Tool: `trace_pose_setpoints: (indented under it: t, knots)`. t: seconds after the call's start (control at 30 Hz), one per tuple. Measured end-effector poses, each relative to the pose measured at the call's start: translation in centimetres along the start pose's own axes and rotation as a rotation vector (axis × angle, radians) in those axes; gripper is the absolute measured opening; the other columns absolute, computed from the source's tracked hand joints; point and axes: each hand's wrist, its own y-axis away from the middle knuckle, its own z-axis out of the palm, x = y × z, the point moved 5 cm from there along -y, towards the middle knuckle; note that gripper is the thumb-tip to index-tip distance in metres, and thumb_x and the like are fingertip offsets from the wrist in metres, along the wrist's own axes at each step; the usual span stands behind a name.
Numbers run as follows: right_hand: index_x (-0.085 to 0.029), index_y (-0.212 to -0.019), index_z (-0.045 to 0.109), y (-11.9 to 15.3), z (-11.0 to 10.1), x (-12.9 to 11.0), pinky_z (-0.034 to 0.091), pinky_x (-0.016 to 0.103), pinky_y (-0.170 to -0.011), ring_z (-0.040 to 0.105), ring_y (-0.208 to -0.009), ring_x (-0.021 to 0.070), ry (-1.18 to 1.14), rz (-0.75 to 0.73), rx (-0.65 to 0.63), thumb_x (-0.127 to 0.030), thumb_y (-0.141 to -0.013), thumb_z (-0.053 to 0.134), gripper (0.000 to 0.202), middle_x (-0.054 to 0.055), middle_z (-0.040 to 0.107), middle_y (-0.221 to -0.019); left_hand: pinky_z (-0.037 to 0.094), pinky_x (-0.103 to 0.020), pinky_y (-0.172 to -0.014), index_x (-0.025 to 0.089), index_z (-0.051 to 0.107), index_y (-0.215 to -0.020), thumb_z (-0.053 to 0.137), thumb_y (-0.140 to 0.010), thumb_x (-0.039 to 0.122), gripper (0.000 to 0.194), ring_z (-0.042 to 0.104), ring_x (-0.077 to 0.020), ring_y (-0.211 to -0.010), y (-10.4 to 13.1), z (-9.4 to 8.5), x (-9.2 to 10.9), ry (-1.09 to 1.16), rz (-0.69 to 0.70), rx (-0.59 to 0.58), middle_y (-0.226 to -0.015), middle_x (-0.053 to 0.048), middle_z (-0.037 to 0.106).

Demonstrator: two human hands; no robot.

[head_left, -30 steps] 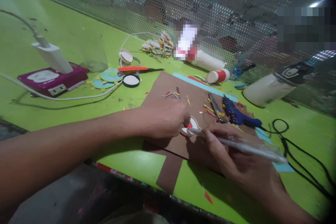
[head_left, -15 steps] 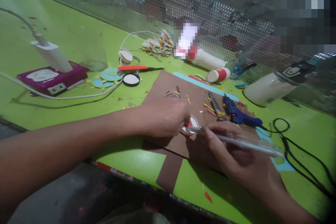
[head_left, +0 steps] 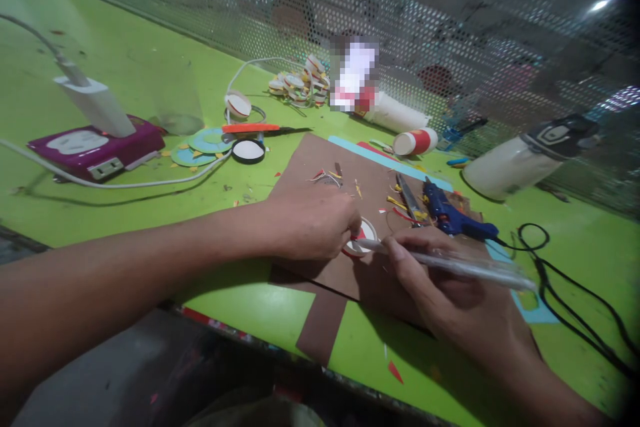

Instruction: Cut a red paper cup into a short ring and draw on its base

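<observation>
A round white disc [head_left: 369, 231] with a red rim lies on the brown board [head_left: 315, 160]. My left hand [head_left: 323, 223] is closed at the disc's left side, its fingertips pinching down on a small red piece [head_left: 361, 235] there; part of the disc is hidden under them. Between the thumb and fingers of my right hand [head_left: 430, 273] is a slim clear-barrelled pen [head_left: 455, 263]. The pen's tip touches the disc beside the red piece, and its back end slopes off to the right.
Scissors [head_left: 411, 197] and a blue glue gun [head_left: 453, 213] lie right of the disc, amid scraps. Behind stand a white bottle [head_left: 510, 170], a red-and-white roll [head_left: 416, 143] and a mesh panel [head_left: 240, 7]. A purple power socket [head_left: 95, 147] and an orange-handled cutter [head_left: 253, 128] are left.
The pen's back end has dipped and shifted slightly left, while its tip stays at the disc. My left hand keeps its place. The whole view has shifted a little.
</observation>
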Motion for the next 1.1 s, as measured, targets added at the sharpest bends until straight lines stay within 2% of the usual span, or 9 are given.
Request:
trace_pose_setpoints:
  t: [0.93, 1.1]
  knots:
    - [-0.020, -0.077, 0.066, 0.13, 0.05, 0.25, 0.052, 0.022, -0.049, 0.067, -0.052, 0.0135, 0.020, 0.000, 0.012, -0.020, -0.083, 0.063, 0.007, -0.001, 0.072, -0.063, 0.038, -0.029, -0.059, 0.023, 0.078, -0.085, 0.050, -0.081, 0.019, 0.028, 0.058, -0.0183, -0.063, 0.07, 0.00, 0.07, -0.036, -0.021, -0.006, -0.076, -0.009, 0.072]
    - [-0.021, -0.080, 0.066, 0.21, 0.15, 0.68, 0.052, 0.022, -0.051, 0.067, -0.055, 0.0135, 0.008, 0.016, -0.047, -0.020, -0.086, 0.061, 0.007, -0.002, 0.071, -0.065, 0.038, -0.028, -0.060, 0.021, 0.077, -0.083, 0.050, -0.082, 0.020, 0.028, 0.059, -0.0177, -0.063, -0.04, 0.02, 0.17, -0.036, -0.018, -0.009, -0.075, -0.009, 0.072]
